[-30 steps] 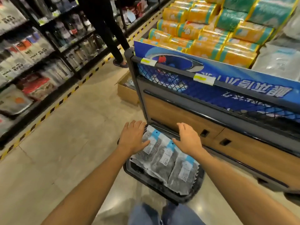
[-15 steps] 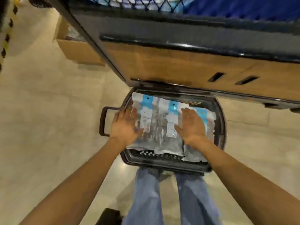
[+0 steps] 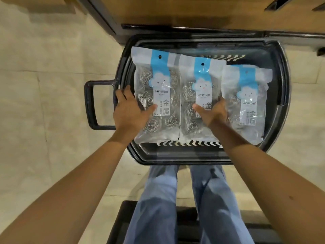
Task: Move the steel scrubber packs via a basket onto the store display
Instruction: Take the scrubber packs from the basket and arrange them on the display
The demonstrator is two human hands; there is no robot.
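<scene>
Both arms are reaching straight down into the basket (image 3: 175, 160). The left hand (image 3: 129, 112) is lying spread at the basket's handle side, thumb pressing on the face of the left pack (image 3: 159, 76) and fingers stretching straight along that pack's outer edge. The right hand (image 3: 213, 112) is sitting near the basket's middle, thumb splayed across the middle pack (image 3: 199, 74) and fingers reaching over its far edge. Whether they are curling beneath it I cannot tell.

All three scrubber packs, the right pack (image 3: 246, 106) included, are lying flat and face up inside the basket, side by side with their edges meeting. Their long axes are running from the basket's near rim to its far rim, and their blue hang-hole headers are pointing away from the person.

The handle (image 3: 91, 103) is sticking out from the basket's left side. The wooden display base (image 3: 175, 11) is standing just beyond the basket.
</scene>
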